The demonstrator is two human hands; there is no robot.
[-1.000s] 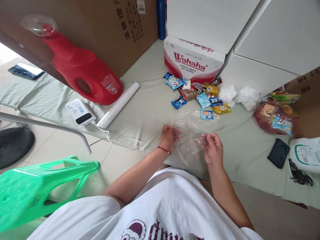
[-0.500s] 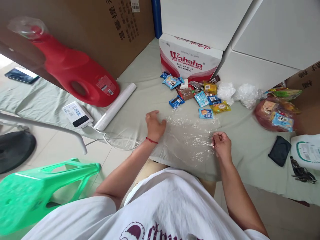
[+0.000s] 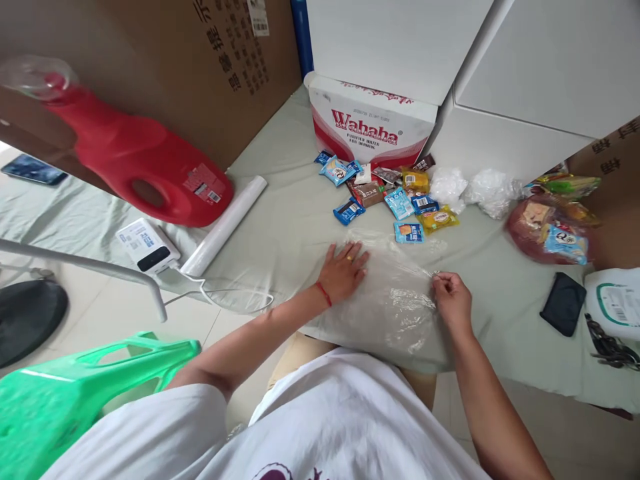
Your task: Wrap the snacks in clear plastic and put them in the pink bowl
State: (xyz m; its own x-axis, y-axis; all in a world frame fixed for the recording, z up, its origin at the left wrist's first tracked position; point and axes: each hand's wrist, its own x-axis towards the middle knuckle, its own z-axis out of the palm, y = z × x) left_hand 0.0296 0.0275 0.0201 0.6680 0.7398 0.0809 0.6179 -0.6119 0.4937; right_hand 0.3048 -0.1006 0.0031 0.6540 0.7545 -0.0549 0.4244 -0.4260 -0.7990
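Observation:
A sheet of clear plastic film (image 3: pixel 395 313) lies spread over the cloth-covered surface in front of me. My left hand (image 3: pixel 344 275), with a ring and a red wrist string, rests flat on the film's left part, fingers spread. At the film's right edge, my right hand (image 3: pixel 453 297) pinches the plastic between thumb and fingers. Just beyond the film sits a loose pile of small wrapped snacks (image 3: pixel 370 193); a light blue packet (image 3: pixel 409 233) is nearest to it.
Behind the snacks stands a Wahaba-style red and white carton (image 3: pixel 370 127). Crumpled clear plastic (image 3: pixel 493 192) and a reddish bowl of snacks (image 3: pixel 525 230) are to the right, near a black pouch (image 3: pixel 563 304). Leftward are a white roll (image 3: pixel 225 227), a red jug (image 3: pixel 155 167) and a power bank (image 3: pixel 149 245).
My left hand has moved right and come down flat onto the film. My right hand keeps its pinch, shifted slightly right, and the film lies flatter on its left side.

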